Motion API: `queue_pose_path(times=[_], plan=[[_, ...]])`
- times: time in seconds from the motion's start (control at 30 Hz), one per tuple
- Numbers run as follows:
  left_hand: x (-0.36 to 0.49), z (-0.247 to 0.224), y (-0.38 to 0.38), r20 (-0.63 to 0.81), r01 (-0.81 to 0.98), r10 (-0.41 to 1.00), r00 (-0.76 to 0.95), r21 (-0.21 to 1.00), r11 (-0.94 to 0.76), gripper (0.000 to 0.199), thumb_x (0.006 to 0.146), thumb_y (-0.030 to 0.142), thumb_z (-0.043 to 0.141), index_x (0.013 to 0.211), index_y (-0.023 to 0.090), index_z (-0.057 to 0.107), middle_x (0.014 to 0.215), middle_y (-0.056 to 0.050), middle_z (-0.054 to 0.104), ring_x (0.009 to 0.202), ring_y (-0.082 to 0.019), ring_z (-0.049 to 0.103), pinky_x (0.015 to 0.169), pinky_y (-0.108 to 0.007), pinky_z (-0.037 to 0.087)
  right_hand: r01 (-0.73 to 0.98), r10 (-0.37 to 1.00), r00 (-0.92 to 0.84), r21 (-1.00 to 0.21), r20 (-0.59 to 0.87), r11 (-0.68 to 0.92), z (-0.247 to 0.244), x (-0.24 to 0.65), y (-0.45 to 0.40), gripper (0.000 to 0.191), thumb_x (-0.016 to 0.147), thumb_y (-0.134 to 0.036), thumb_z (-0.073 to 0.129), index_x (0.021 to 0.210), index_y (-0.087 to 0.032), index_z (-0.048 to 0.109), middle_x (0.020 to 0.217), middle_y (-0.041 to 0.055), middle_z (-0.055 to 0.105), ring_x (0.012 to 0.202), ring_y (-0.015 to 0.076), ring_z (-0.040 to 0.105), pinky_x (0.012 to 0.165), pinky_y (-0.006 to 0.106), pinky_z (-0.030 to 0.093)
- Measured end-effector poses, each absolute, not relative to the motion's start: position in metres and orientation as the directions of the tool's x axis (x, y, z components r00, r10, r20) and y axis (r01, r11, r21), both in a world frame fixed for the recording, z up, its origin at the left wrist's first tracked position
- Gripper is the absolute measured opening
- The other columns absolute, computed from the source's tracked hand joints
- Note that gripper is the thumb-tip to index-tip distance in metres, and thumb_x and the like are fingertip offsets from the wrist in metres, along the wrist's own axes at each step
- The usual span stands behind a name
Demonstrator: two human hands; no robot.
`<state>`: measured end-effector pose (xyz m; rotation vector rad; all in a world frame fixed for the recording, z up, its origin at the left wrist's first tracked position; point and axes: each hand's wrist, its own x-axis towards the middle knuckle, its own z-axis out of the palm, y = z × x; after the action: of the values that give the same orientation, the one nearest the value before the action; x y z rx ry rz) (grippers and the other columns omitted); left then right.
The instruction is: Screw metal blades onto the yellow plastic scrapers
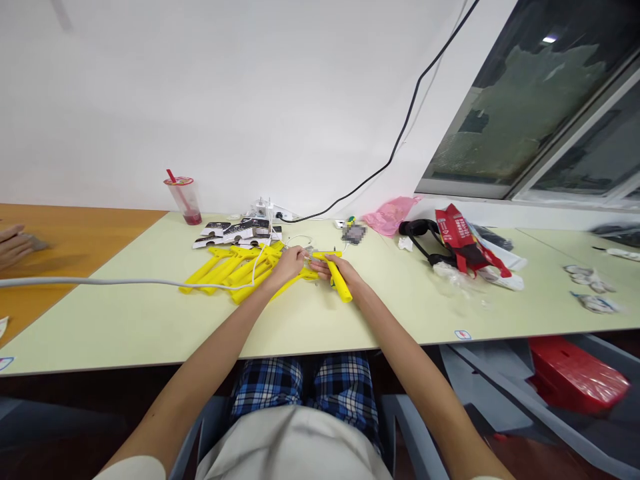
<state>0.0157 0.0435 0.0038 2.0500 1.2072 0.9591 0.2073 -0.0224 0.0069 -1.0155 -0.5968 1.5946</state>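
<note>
My right hand is wrapped round a yellow T-shaped plastic piece, its handle pointing down toward the table's front edge. Close beside it on the left, my left hand has its fingers pinched together near the head of that piece; whatever they hold is too small to make out. Several similar yellow pieces lie in a pile under and left of my left forearm. A white cable runs across the pile.
Flattened black-and-white boxes, a cup with a red straw and a power strip stand behind. Rightward lie a pink bag, black headphones and a red bag. Another person's hand is far left.
</note>
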Motion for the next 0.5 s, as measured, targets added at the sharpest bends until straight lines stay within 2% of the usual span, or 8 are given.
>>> queue_pose_path(times=[0.13,0.3,0.4,0.5], plan=[[0.022,-0.001,0.041,0.33,0.405,0.896,0.298,0.806,-0.431,0.029,0.098,0.012,0.05,0.1,0.017,0.078,0.11,-0.012,0.083,0.105,-0.026,0.076,0.103,-0.041,0.058,-0.536,0.953,-0.053,-0.797,-0.298,-0.279,0.009,0.205,-0.024,0.016,0.107,-0.016,0.063,0.122,-0.011,0.068,0.105,0.0207,0.086,0.088,0.0244,0.086,0.071,0.03,0.072],[0.027,0.002,0.034,0.347,0.207,0.882,0.32,0.883,-0.422,0.027,0.095,0.008,0.052,0.095,0.019,0.076,0.096,-0.008,0.082,0.087,-0.023,0.079,0.091,-0.037,0.063,-0.535,0.953,-0.063,-0.796,-0.297,-0.283,0.006,0.206,-0.021,0.011,0.104,-0.016,0.068,0.115,-0.014,0.069,0.089,0.0147,0.084,0.076,0.0241,0.084,0.063,0.031,0.071],[0.029,0.007,0.026,0.389,0.132,0.859,0.333,0.883,-0.451,0.023,0.097,0.01,0.056,0.095,0.021,0.076,0.101,-0.006,0.083,0.096,-0.023,0.082,0.095,-0.037,0.064,-0.516,0.954,-0.071,-0.808,-0.292,-0.285,0.004,0.207,-0.019,0.015,0.099,-0.018,0.075,0.113,-0.017,0.068,0.084,0.0114,0.082,0.072,0.0246,0.082,0.06,0.032,0.07],[0.03,0.011,0.018,0.448,0.145,0.82,0.356,0.841,-0.522,0.02,0.102,0.014,0.058,0.102,0.023,0.077,0.104,-0.006,0.084,0.105,-0.023,0.082,0.098,-0.036,0.063,-0.506,0.95,-0.071,-0.81,-0.303,-0.296,0.003,0.208,-0.018,0.016,0.098,-0.02,0.077,0.11,-0.018,0.067,0.08,0.0099,0.08,0.07,0.0243,0.081,0.059,0.031,0.069]])
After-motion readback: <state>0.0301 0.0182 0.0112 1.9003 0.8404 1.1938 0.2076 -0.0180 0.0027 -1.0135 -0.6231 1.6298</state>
